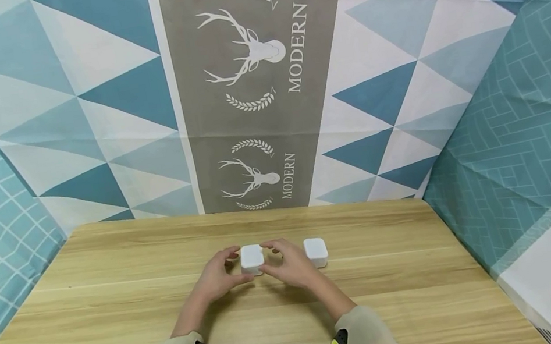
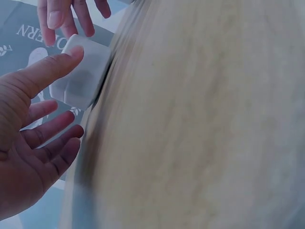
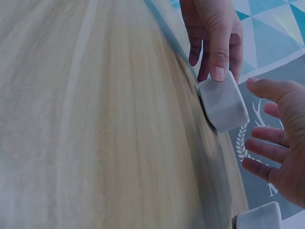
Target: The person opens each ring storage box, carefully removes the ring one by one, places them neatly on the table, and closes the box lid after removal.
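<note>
In the head view, a white box (image 1: 252, 258) sits on the wooden table (image 1: 116, 318) between two hands. The left hand (image 1: 218, 277) curves around its left side and the right hand (image 1: 291, 264) around its right, thumbs toward the person and fingers toward the back, probably so the box can be steadied evenly from both sides. A second white box (image 1: 315, 251) stands just beyond the right hand, apart from the first, perhaps to keep it out of the way; the right hand hides part of its left edge. The sleeves run off the bottom edge.

In the left wrist view, the left thumb overlaps the box's near face while the other fingers are spread and loose, so I see no firm grip; whether the thumb presses or only hovers is hard to tell. The right hand is cut off at the top, its fingers apart.

In the right wrist view, the left thumb tip lies over the box's edge, and its fingers are partly hidden behind. The right hand is spread, with a gap between thumb and box. The second box is cut off at the bottom.
</note>
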